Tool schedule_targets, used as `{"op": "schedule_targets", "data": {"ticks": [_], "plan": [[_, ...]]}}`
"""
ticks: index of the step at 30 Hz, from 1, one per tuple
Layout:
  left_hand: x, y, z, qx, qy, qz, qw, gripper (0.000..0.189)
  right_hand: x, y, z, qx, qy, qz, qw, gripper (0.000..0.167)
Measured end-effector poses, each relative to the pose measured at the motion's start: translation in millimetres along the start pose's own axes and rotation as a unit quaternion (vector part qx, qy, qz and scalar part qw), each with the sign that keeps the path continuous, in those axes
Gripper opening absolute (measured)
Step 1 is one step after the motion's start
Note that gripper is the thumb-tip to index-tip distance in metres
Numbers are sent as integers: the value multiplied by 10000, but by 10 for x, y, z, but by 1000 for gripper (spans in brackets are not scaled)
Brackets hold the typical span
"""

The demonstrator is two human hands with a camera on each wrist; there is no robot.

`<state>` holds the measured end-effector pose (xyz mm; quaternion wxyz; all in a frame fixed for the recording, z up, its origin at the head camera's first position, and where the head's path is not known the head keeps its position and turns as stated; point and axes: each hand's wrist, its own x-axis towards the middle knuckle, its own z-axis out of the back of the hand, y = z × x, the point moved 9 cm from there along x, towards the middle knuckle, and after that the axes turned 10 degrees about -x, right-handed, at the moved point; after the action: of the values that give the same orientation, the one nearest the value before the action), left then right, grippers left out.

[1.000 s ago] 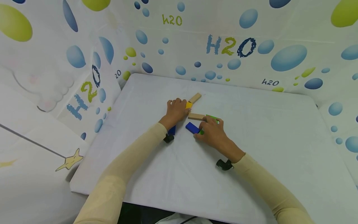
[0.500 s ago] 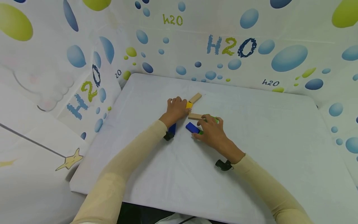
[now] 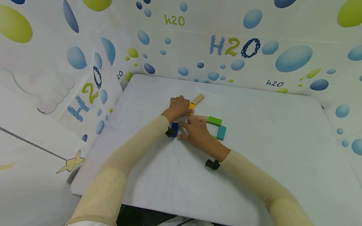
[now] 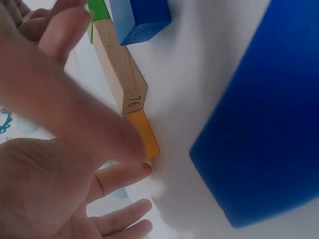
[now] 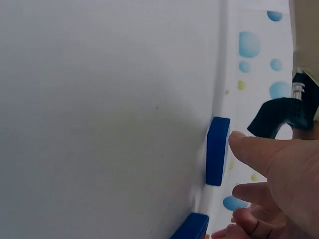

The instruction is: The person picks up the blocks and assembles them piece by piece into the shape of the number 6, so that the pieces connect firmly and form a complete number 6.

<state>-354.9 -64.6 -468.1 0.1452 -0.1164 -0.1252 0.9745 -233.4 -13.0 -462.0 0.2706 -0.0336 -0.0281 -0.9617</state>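
My left hand (image 3: 178, 108) lies with its fingers spread, and one fingertip (image 4: 124, 142) touches the end of a yellow block (image 3: 191, 106) (image 4: 145, 133). A wooden block (image 4: 119, 74) marked 16 adjoins the yellow one. My right hand (image 3: 195, 131) lies low on the table between the blocks, fingers (image 5: 239, 226) curled on a blue block (image 5: 192, 226) (image 4: 142, 20) that the head view hides. The thumb (image 5: 251, 149) points at a second blue block (image 3: 174, 128) (image 5: 218, 149) beside my left wrist.
A green block (image 3: 214, 121) and a teal block (image 3: 221, 132) form a corner right of my right hand. Another wooden block (image 3: 197, 99) lies slanted beyond the yellow one. The white table (image 3: 254, 150) ends at patterned walls on the left and back.
My right hand has slid left toward the blue block by my left wrist, taking its blue block along. The green and teal blocks are now uncovered. My left hand stays put.
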Motion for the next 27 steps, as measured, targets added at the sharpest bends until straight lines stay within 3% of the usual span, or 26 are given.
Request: {"op": "schedule_targets", "data": {"ticks": [10, 27], "plan": [[-8, -14, 8, 62, 56, -69, 9999, 57, 95, 121, -112, -353, 293, 144, 9988, 60], [-11, 7, 18, -121, -42, -30, 9999, 51, 131, -94, -82, -472, 349, -403, 9975, 57]]}}
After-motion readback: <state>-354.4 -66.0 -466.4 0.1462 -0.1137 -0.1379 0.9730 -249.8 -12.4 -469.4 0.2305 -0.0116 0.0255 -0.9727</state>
